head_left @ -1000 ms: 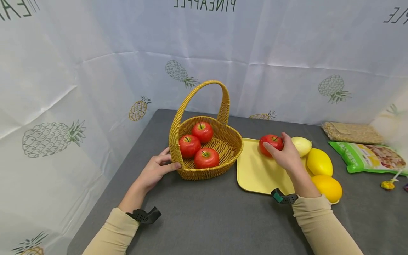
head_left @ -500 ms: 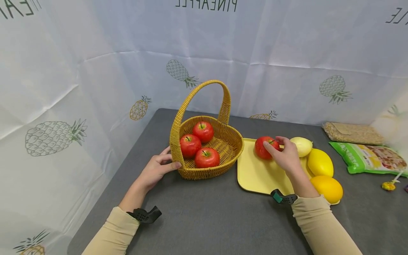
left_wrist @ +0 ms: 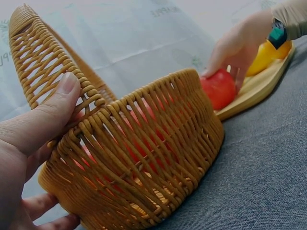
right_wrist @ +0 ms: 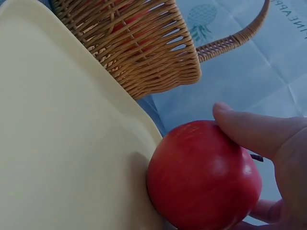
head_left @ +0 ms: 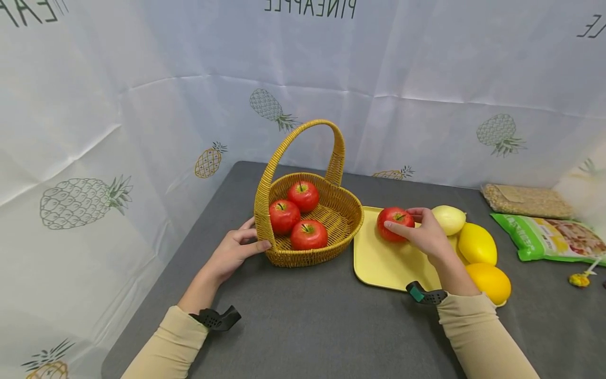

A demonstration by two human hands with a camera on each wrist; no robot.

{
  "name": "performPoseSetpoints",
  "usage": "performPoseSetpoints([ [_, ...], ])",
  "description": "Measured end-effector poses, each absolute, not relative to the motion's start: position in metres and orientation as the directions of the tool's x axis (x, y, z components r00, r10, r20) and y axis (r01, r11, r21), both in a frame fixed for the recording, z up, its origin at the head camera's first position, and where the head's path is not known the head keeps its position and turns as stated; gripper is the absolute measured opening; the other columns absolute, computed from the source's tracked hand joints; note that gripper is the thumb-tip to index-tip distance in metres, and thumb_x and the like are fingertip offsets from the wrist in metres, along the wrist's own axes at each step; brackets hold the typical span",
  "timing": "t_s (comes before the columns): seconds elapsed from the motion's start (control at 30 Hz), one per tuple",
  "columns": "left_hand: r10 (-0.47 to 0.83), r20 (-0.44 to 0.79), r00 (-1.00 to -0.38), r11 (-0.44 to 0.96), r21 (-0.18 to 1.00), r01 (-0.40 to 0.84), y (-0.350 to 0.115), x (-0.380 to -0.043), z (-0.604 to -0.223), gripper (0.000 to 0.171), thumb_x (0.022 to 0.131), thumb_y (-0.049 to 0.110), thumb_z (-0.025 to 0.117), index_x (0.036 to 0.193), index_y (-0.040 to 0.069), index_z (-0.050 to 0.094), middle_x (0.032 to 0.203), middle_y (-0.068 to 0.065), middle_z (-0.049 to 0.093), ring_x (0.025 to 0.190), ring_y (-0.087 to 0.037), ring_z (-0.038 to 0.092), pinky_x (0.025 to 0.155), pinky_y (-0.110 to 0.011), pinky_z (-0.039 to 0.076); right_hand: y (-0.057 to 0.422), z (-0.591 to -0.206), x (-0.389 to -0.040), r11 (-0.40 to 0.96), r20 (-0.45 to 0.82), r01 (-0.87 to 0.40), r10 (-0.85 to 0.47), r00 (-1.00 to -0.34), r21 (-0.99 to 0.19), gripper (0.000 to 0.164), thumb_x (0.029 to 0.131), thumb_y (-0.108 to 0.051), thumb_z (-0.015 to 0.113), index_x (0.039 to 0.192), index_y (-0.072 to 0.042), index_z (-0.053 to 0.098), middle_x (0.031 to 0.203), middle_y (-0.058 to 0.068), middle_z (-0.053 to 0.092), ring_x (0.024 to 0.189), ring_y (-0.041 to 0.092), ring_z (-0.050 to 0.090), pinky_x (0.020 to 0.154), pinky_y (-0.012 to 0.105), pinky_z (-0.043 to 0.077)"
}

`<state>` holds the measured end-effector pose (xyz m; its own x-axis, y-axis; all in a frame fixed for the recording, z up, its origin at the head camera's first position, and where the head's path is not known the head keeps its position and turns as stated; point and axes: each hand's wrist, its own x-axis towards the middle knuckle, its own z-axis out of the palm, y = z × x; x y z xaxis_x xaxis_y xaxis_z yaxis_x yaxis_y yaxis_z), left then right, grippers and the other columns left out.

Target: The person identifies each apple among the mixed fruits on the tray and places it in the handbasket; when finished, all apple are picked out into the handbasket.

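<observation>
My left hand (head_left: 234, 251) grips the wicker basket (head_left: 338, 213) where its handle meets the rim. In the left wrist view the thumb (left_wrist: 67, 91) presses on the handle's base, and other fingers lie along the basket's outer side. Three red apples (head_left: 309, 235) sit inside, toward the left. Over the yellow tray (head_left: 385, 268), my right hand (head_left: 428, 231) holds another red apple (head_left: 394, 223) between thumb and fingers. From the right wrist view, this apple (right_wrist: 204, 175) is at the tray's edge; whether it still touches the tray I cannot tell.
A pale yellow lemon-shaped fruit (head_left: 448, 219), a yellow fruit (head_left: 477, 243) and an orange-yellow fruit (head_left: 490, 282) lie along the tray's right side. Farther right are a grain pack (head_left: 527, 201), a green food bag (head_left: 551, 237) and a lollipop (head_left: 579, 279). A pineapple-print curtain (head_left: 303, 63) hangs behind.
The held apple has shifted slightly left on the tray side, and my right thumb now reaches across its front. My left hand and the basket keep their places.
</observation>
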<state>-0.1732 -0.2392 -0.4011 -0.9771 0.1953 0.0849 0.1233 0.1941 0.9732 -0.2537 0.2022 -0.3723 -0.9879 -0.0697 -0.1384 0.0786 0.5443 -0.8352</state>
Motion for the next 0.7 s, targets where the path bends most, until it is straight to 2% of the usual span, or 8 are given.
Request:
performPoseSetpoints([
  [0.13, 0.191, 0.085, -0.978, 0.197, 0.973, 0.123, -0.2392, -0.1729, -0.4010, 0.028, 0.094, 0.020, 0.077, 0.116, 0.003, 0.077, 0.166, -0.007, 0.029, 0.156, -0.028, 0.012, 0.116, -0.063, 0.023, 0.2030, -0.3704, -0.2535, 0.575, -0.172, 0.068, -0.128, -0.977, -0.815, 0.104, 0.087, -0.055, 0.078, 0.155, 0.005, 0.026, 0.146, 0.029, 0.041, 0.126, 0.042, 0.045, 0.101, 0.050, 0.044],
  [0.37, 0.188, 0.086, -0.978, 0.195, 0.973, 0.123, -0.2394, -0.1710, -0.3998, 0.027, 0.094, 0.020, 0.077, 0.115, 0.002, 0.077, 0.166, -0.009, 0.029, 0.156, -0.029, 0.012, 0.116, -0.062, 0.024, 0.1972, -0.3702, -0.2519, 0.591, -0.166, 0.044, -0.154, -0.974, -0.806, 0.093, 0.087, -0.055, 0.078, 0.150, 0.002, 0.041, 0.139, 0.025, 0.052, 0.120, 0.037, 0.051, 0.093, 0.041, 0.048],
  [0.7, 0.193, 0.092, -0.977, 0.199, 0.971, 0.131, -0.2377, -0.1712, -0.3977, 0.026, 0.095, 0.021, 0.077, 0.114, 0.004, 0.077, 0.166, -0.007, 0.029, 0.155, -0.028, 0.013, 0.117, -0.062, 0.023, 0.1939, -0.3738, -0.2524, 0.504, -0.212, 0.146, -0.076, -0.974, -0.851, 0.102, 0.088, -0.061, 0.074, 0.156, 0.002, 0.033, 0.146, 0.025, 0.045, 0.123, 0.036, 0.050, 0.087, 0.032, 0.054],
])
